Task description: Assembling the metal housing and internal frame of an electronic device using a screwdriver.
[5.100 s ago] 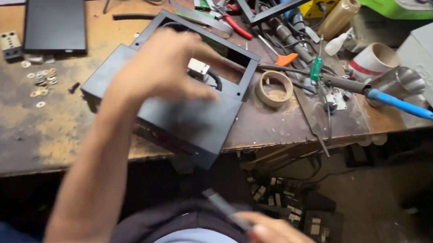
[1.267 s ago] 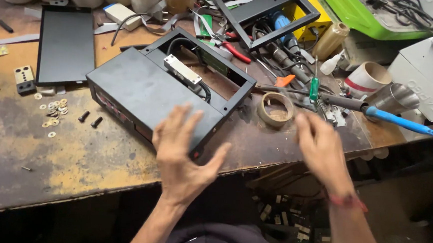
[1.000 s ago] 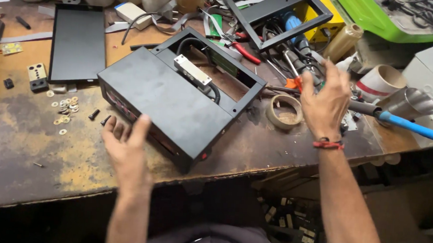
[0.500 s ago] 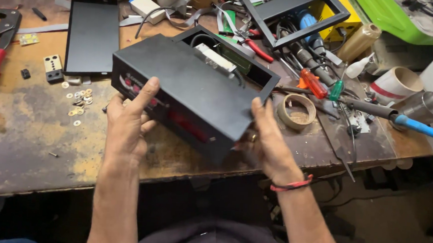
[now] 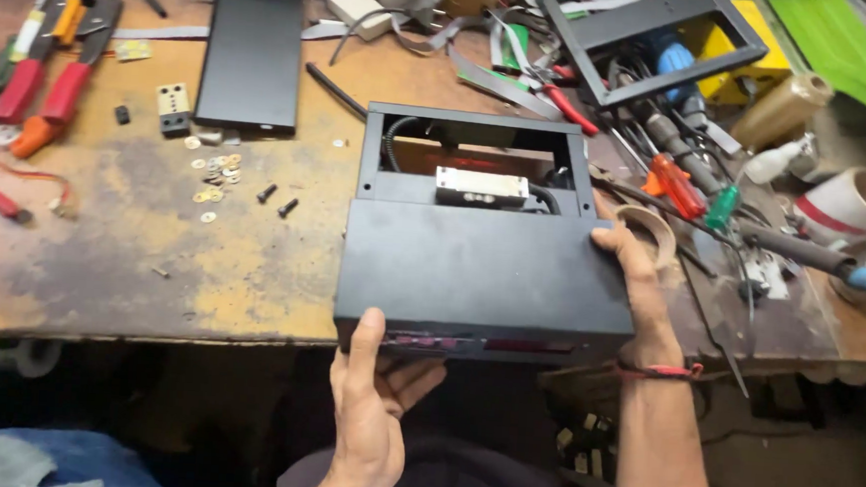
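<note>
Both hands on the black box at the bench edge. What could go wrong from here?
1. The box hangs over the bench edge, with the left hand at its front and the right hand on its side; a slip may drop it.
2. Its rear is open, with a metal block and cables exposed; tilting could snag them.
3. Loose screws and washers beside it could get knocked off.

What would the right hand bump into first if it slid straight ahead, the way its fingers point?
The right hand grips the black box's right edge, fingers pointing away from the person. Straight ahead, it would probably meet the tape roll first, which already lies against the fingertips; depth is hard to judge.
</note>
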